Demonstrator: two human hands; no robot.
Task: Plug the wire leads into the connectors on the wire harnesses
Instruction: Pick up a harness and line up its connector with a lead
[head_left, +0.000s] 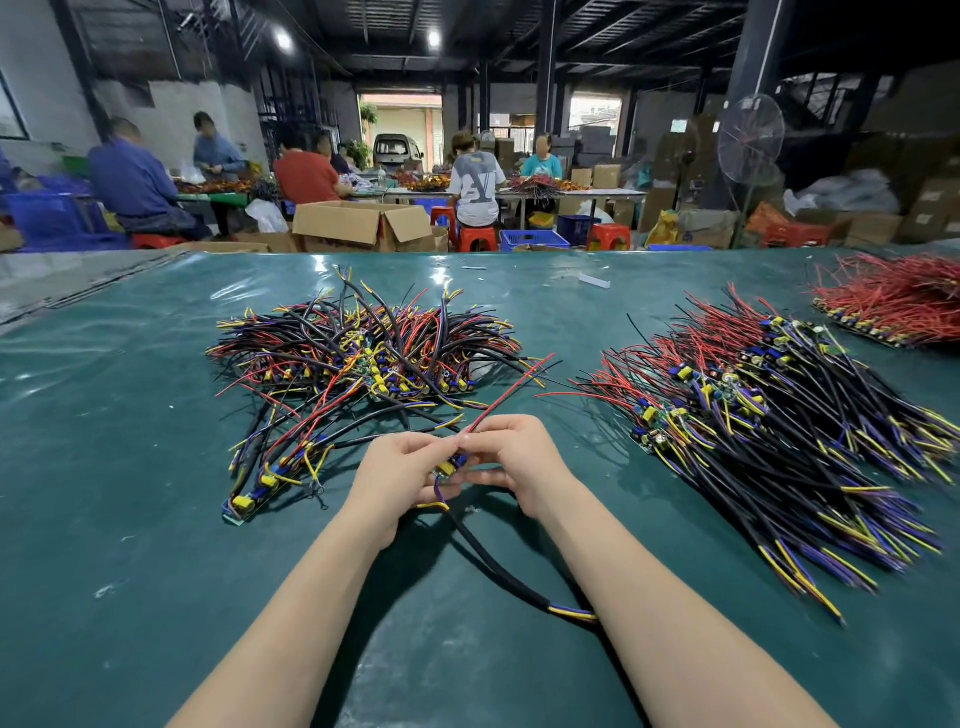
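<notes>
Green vinyl table cover (130, 467): glossy, carries all the wiring.
Left hand (400, 470): fingers pinched on a small circuit board with yellow and blue parts (448, 467), held just above the surface near its near edge, midway along.
Right hand (511, 460): fingertips grasping a thin red wire lead (511, 392) at the board; the lead slants up and away to the right.
Black sheathed cable (493, 561): trails from the board toward the near edge, ending in yellow and purple cores.
Tangled heap of harnesses (358, 353): left of centre.
Ordered stack of harnesses (769, 415): right side.
Bundle of red wires (898, 301): far right corner.

Bare mat (130, 519) left; wire piles (779, 415) crowd right.
</notes>
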